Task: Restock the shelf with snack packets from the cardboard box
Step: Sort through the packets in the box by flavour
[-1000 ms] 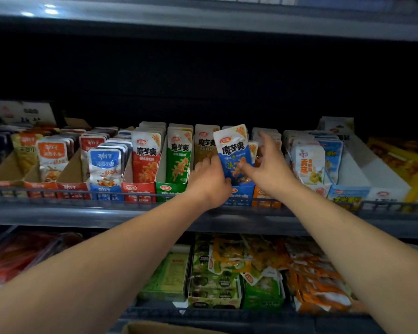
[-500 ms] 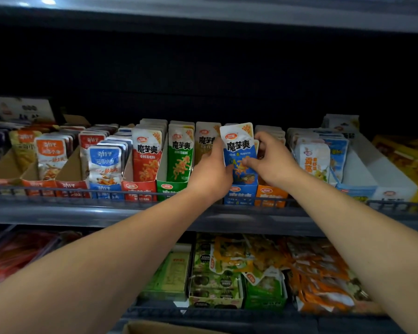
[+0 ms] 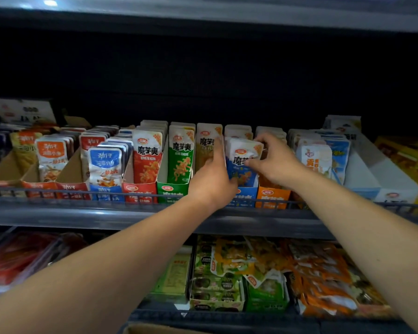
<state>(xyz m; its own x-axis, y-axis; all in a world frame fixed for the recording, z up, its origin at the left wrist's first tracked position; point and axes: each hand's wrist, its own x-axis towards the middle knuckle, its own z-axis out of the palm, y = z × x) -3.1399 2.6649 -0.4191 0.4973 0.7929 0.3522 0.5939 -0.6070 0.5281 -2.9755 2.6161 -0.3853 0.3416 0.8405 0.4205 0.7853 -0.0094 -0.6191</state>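
Now the blue packet (image 3: pixel 241 165) sits lower than a second ago, sunk into the blue box (image 3: pixel 243 196) on the shelf (image 3: pixel 82 213), so it looks nearly stocked. The left hand (image 3: pixel 211 182) grips its left edge; the right hand (image 3: pixel 274 162) pinches its right side.

Blue packet (image 3: pixel 241 165) now pushed lower into blue tray (image 3: pixel 244 195).

Single head-worn wide-angle view, facing forward and slightly downward, close to the shelf (image 3: pixel 82 213); fingers (image 3: pixel 269 141) lie just above centre.
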